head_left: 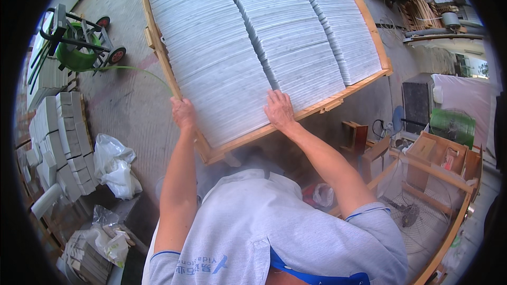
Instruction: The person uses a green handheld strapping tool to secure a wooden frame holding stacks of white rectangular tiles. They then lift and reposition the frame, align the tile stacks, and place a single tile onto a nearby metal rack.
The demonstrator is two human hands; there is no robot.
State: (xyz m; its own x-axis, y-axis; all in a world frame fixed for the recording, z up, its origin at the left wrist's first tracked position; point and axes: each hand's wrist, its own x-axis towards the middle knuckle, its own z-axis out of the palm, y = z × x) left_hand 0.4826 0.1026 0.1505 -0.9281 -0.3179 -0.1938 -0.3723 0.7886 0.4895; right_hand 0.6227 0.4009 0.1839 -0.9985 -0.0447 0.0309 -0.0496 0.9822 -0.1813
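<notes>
Rows of thin white-grey stone slabs (pixel 222 74) stand packed on edge in a wooden crate frame (pixel 243 137), with two dark gaps between the rows. My left hand (pixel 183 112) is closed round the frame's left rail, its fingertips partly hidden. Close by, a thin green strap (pixel 138 68) meets that rail after arching over from a reel. My right hand (pixel 279 108) lies on the slabs at the near end of the left gap, palm down. Its fingers are stretched and slightly apart, holding nothing.
A wheeled strapping cart (pixel 79 47) with a green reel stands at the far left. Stacked pale blocks (pixel 60 142) and plastic bags (pixel 113 166) sit to the left. At the lower right are a wooden-framed table (pixel 449 232) and a round wire guard (pixel 406 211).
</notes>
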